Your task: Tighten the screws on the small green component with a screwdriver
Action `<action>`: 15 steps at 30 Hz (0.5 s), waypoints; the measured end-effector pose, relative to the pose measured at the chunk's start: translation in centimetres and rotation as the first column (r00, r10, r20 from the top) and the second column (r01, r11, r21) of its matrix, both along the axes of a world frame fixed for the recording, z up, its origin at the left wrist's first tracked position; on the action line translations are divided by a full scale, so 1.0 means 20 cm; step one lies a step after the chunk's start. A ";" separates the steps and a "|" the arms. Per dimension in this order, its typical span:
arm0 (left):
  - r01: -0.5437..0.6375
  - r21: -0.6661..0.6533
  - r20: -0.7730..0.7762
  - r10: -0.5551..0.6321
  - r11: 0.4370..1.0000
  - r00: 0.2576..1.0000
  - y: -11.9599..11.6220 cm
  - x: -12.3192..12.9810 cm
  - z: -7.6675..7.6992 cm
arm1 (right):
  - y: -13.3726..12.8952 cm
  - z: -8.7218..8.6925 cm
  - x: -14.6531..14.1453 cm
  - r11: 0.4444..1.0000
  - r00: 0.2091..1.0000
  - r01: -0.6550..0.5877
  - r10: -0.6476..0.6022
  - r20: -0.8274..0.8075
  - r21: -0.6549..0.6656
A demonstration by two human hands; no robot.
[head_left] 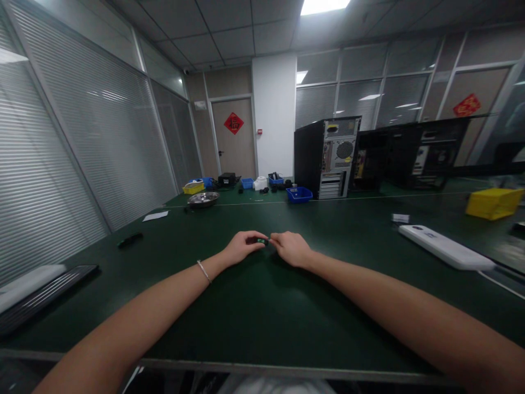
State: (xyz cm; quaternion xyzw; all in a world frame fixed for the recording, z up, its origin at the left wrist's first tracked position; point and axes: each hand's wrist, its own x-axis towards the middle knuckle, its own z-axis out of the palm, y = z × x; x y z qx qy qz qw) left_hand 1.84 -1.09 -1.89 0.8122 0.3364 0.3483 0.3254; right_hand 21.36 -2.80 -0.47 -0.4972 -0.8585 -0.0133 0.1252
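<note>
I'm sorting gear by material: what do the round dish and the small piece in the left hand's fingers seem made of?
Round dish: probably polished metal, given its silvery reflections. Small piece: perhaps plastic, from its dark body; finish too small to judge.

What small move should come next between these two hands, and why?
Perhaps a gentle adjustment by the right hand at the right end of the small dark object: the left hand grips it, and the right fingers are close beside that end.
</note>
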 end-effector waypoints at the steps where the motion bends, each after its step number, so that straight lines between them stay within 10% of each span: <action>1: 0.003 0.005 0.001 -0.003 1.000 1.000 0.00 0.00 0.00 | 0.00 0.00 0.00 1.000 1.000 -0.002 0.002 0.001 0.001; 15: 0.002 -0.010 0.007 -0.002 1.000 1.000 -0.01 0.00 0.00 | -0.01 0.01 -0.01 1.000 1.000 -0.021 0.021 0.013 0.001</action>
